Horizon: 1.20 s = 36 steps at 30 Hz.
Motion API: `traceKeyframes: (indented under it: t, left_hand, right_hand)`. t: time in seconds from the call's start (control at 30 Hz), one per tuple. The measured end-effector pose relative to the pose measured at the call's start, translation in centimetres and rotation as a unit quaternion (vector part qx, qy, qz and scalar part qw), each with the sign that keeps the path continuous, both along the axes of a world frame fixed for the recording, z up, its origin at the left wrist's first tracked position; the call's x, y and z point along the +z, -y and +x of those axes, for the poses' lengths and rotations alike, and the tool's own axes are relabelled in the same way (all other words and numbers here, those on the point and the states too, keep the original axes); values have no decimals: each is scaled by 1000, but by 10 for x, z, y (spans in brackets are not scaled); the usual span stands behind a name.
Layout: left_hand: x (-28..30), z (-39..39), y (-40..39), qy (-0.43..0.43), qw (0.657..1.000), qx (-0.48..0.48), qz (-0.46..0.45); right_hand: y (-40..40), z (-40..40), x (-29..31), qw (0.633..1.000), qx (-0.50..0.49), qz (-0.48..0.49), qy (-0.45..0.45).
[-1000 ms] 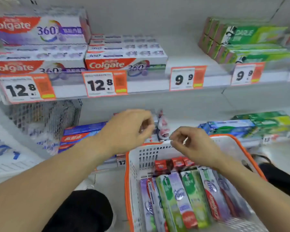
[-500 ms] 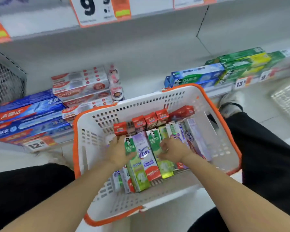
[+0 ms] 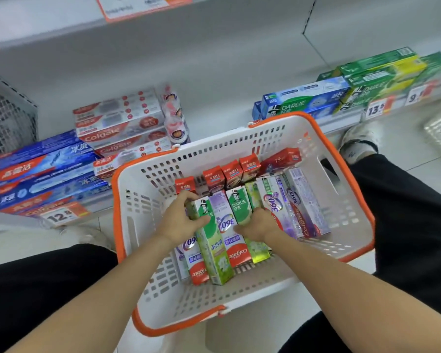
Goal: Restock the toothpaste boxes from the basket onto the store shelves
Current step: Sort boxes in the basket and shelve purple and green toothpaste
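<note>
Both hands are down in the basket (image 3: 351, 207) now. The left hand (image 3: 181, 221) is wrapped around the upper end of a green Darlie box (image 3: 213, 248), thumb across its face and fingers curled over the far left edge, so that box is in its grasp and already standing a little proud of its neighbours. The right hand (image 3: 257, 225) sits just beside it, fingers curled down onto the second green Darlie box (image 3: 239, 205) and the purple Colgate 360 box (image 3: 228, 225) between the two; whether it truly grips one or only steadies them, I cannot tell. Here is what matters: the boxes lie packed side by side with their long axes running from the person's body toward the shelf, so a lift means drawing the box up and out along that line, not sideways. Outward from the hands, more purple 360 boxes (image 3: 298, 205) lean to the right, and a row of small red boxes (image 3: 232, 173) stands upright against the far basket wall. Beyond the rim, the lower shelf (image 3: 214, 115) shows a bare gap in the middle, with Colgate stacks (image 3: 117, 123) to the left and the matching Darlie stock (image 3: 306, 100) well off to the right. So a green box wants to travel forward and right, and the right hand looks the nearer one for that placement.
</note>
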<state>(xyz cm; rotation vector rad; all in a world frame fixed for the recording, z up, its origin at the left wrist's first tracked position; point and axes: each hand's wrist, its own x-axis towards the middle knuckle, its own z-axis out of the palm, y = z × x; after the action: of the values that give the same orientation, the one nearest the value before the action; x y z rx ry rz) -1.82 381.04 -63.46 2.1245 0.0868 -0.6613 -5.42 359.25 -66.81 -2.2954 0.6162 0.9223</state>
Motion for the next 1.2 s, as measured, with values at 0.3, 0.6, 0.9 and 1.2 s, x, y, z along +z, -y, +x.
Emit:
traceKeyframes:
  t: [0.3,0.6,0.9,1.2]
  left_hand:
    - [14,0,2,-100,969,129,-187]
    - [48,10,8,-171,912,216,-303]
    - [86,11,41,-129,920,205,-309]
    - [113,4,51,-58,920,255,-292]
  right_hand:
    - [-14,-10,13,997,-10,83,0]
    - [24,21,80,964,-45,258,-34]
    - [11,10,116,933,-95,333,97]
    - [5,4,136,874,-115,472,24]
